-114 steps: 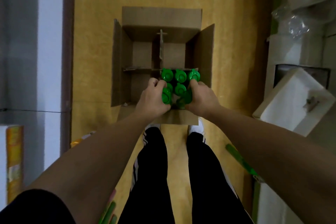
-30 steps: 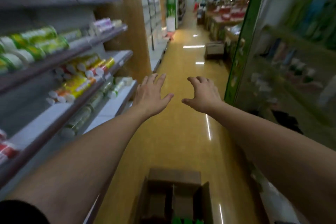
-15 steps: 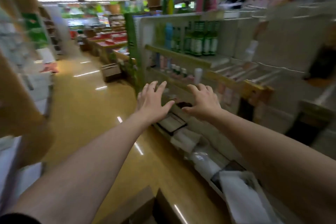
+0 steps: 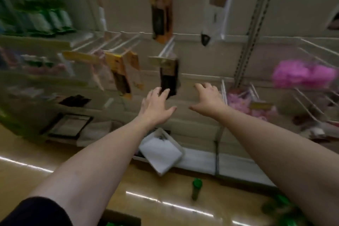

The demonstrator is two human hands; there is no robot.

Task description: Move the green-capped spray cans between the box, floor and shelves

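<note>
Step in hand, by judgement: reach toward hanging stock, nothing grasped. Left hand [image 4: 156,107] and right hand [image 4: 208,100] extended at the peg wall, fingers [image 4: 165,92] spread apart, empty. Black carded package on a white peg hook [image 4: 168,77] just beyond left fingertips, contact unclear through blur. Green-capped bottle [image 4: 196,188] upright on the yellow floor [image 4: 91,170], well below the fingers. Next move likely calls for closing fingers round one item.

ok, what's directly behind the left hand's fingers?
A dark hanging package under a peg label, on the display wall. The left hand covers its lower edge with spread fingers, holding nothing. The frame is blurred, so the product is unreadable.
</note>
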